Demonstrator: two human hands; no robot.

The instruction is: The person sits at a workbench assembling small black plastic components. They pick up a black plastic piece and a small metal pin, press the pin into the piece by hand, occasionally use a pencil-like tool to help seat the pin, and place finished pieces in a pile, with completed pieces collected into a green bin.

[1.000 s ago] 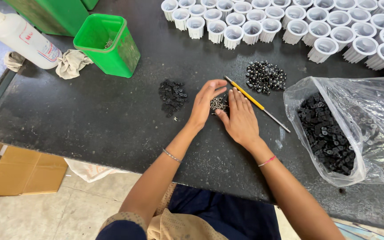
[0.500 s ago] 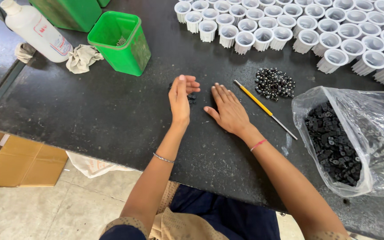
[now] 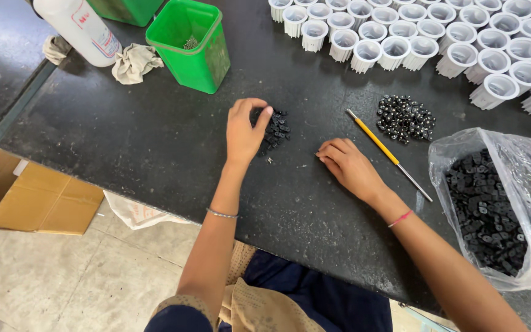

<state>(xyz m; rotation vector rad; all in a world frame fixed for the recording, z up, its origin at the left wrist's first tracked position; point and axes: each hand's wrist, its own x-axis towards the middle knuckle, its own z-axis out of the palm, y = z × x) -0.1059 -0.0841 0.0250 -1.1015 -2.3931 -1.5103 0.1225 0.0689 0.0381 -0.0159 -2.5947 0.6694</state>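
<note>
A clear plastic bag [image 3: 505, 203] of small black parts sits at the bench's right edge, its mouth open toward the middle. At the far left corner stands a white bottle [image 3: 78, 27] with a red-and-white label, a crumpled rag [image 3: 133, 61] beside it and a green bin [image 3: 188, 43] just right of that. Rows of white ribbed cups [image 3: 437, 37] line the far edge.

The left hand [image 3: 244, 132] rests on a small pile of black pieces [image 3: 276, 129] mid-bench, fingers curled together over it. The right hand [image 3: 351, 166] lies flat nearby, fingers loosely together, holding nothing. Between it and a heap of shiny black beads [image 3: 405, 118] lies a yellow stick [image 3: 382, 147].
</note>
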